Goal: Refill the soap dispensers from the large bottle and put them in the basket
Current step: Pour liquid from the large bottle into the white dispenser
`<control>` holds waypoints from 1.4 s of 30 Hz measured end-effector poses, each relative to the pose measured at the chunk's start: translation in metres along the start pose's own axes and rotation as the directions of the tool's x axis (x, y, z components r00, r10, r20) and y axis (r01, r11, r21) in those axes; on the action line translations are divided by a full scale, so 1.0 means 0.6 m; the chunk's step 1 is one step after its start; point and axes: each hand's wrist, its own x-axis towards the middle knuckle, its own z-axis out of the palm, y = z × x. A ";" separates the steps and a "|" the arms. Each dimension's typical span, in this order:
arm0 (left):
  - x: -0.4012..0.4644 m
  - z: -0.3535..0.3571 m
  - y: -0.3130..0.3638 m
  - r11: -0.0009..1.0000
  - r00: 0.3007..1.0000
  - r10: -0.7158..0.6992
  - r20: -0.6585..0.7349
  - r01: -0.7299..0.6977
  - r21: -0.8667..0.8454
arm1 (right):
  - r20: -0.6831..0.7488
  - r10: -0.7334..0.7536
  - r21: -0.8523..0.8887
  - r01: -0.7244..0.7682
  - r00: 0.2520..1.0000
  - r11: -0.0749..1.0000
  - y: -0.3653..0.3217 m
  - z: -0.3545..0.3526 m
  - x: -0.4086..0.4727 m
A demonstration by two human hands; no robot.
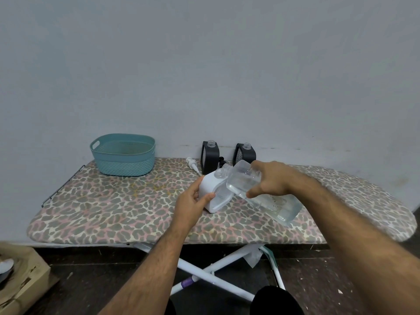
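Head view: a person tips a large clear plastic bottle (261, 192) of colourless liquid toward the open neck of a white, rounded plastic soap dispenser (210, 189) standing on an ironing board with a leopard-print cover (113, 212). The right hand (270, 180) is wrapped round the bottle near its shoulder; the left hand (193, 201) clasps the dispenser's near side, thumb on its front face. The bottle's mouth sits just above and beside the dispenser's neck; whether liquid is flowing cannot be told.

Pouring well here likely calls for bringing the two mouths into line before tilting further, as both openings are narrow and the bottle looks fairly full. A slow, steady tilt should keep the stream thin, and the left hand should hold the dispenser upright and still. The dispenser's clear window faces the camera, so the rising level can be watched.

Two black soap dispensers (210, 158) with open necks wait against the wall, a white pump head (193, 164) lying near them. The teal plastic woven-pattern basket (123, 154) stands well apart at the board's left end.
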 end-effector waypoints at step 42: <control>0.002 -0.003 0.000 0.998 1.000 0.012 -0.002 -0.012 0.059 | 0.121 0.049 -0.077 -0.040 0.991 0.996 -0.018 -0.038 0.009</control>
